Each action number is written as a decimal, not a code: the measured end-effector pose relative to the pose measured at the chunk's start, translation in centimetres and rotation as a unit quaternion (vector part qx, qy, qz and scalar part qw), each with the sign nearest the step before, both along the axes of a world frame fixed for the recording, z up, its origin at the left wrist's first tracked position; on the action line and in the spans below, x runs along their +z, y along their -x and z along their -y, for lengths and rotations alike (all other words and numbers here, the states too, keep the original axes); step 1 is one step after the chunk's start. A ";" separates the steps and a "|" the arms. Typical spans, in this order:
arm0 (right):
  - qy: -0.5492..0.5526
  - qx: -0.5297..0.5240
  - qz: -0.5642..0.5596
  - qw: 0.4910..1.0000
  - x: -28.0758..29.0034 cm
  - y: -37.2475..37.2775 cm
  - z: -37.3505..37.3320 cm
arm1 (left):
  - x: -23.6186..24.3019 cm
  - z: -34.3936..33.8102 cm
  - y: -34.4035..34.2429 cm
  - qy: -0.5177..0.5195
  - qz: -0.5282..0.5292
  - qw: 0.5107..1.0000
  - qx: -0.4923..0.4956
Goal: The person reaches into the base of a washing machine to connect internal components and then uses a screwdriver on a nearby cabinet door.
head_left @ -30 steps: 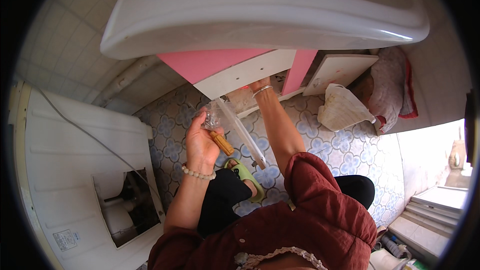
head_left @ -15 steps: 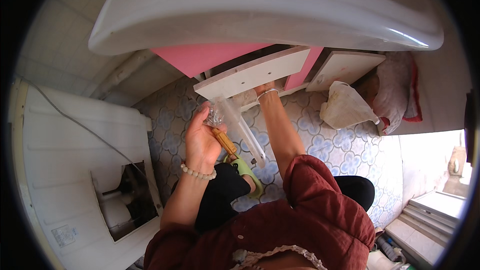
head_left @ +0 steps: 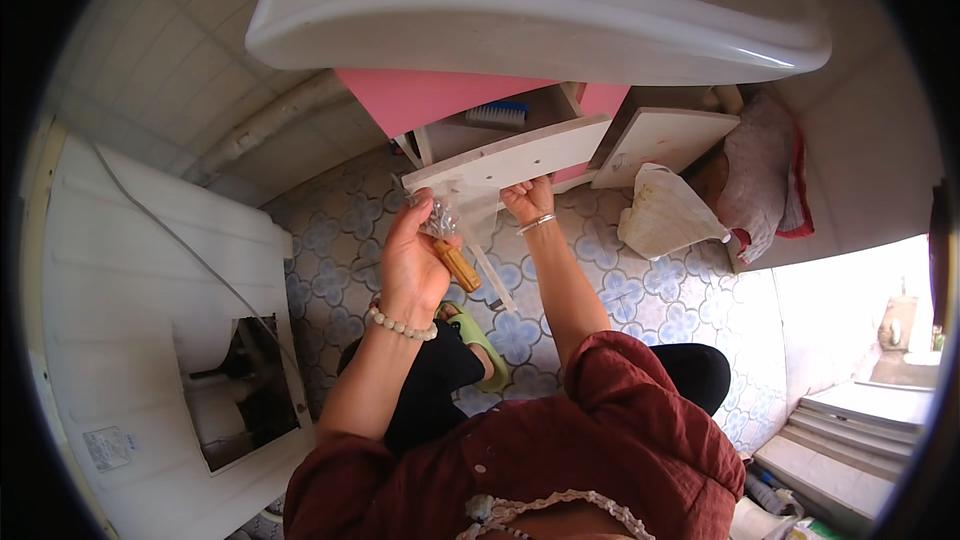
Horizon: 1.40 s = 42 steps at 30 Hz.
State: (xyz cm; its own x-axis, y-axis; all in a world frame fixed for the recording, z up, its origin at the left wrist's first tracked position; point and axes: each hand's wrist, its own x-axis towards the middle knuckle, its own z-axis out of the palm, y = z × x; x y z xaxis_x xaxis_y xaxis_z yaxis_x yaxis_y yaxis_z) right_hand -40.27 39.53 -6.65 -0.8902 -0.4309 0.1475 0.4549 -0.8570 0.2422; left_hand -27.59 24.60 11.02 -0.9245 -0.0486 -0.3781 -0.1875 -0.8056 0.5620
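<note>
My left hand (head_left: 415,265) is closed around a screwdriver with an amber handle (head_left: 457,265) and a clear plastic bag (head_left: 440,215) with small metal pieces in it. A long pale strip (head_left: 491,278) hangs down beside them, partly behind the bag. At the lower edge of a white drawer front (head_left: 515,155), my right hand (head_left: 528,200) has its fingers curled against the board. The drawer stands part way out of a pink cabinet (head_left: 430,100). Inside it lies a brush with a blue back and white bristles (head_left: 497,115).
A white washbasin (head_left: 540,25) overhangs the cabinet. To the right are a tilted white door panel (head_left: 665,145), a whitish plastic container (head_left: 670,210) and a grey cloth with red edging (head_left: 757,175). A white appliance (head_left: 170,270) with an opening stands left, on patterned floor tiles (head_left: 625,290).
The drawer has come further out, and the brush inside now shows. My right hand has drawn back toward me with it. My left hand still holds the screwdriver and bag.
</note>
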 end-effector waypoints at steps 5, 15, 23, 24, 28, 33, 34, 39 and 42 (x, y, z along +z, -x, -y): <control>-0.178 -0.038 0.211 0.960 1.8 -4.0 -3.2 | 0.7 -0.5 -0.9 -0.012 -0.042 0.999 -0.004; -0.349 -0.184 0.124 0.911 19.3 -6.6 -4.5 | 0.4 0.1 -0.3 -0.051 -0.049 0.997 0.030; -0.504 -0.163 0.118 0.840 23.0 -2.2 -0.7 | 0.0 0.6 0.9 -0.059 -0.061 0.995 0.058; -0.518 -0.157 0.086 0.836 23.2 -2.0 -0.5 | 0.0 0.7 0.9 -0.063 -0.064 0.994 0.062; -0.523 -0.140 -0.010 0.841 23.6 -2.1 -0.2 | 0.3 0.8 0.8 -0.063 -0.070 0.992 0.087; -0.484 -0.145 -0.019 0.863 24.6 -3.5 0.9 | 0.5 0.9 0.9 -0.049 -0.084 0.989 0.116; -0.477 -0.145 -0.013 0.867 24.6 -3.5 1.1 | 0.6 0.8 0.9 -0.052 -0.093 0.987 0.121; -0.432 -0.100 -0.059 0.894 22.1 -1.7 -0.1 | 1.5 -0.6 1.5 -0.065 -0.135 0.982 0.119; -0.455 -0.066 -0.068 0.885 21.1 -3.2 0.3 | 2.1 -1.1 1.4 -0.044 -0.122 0.982 0.136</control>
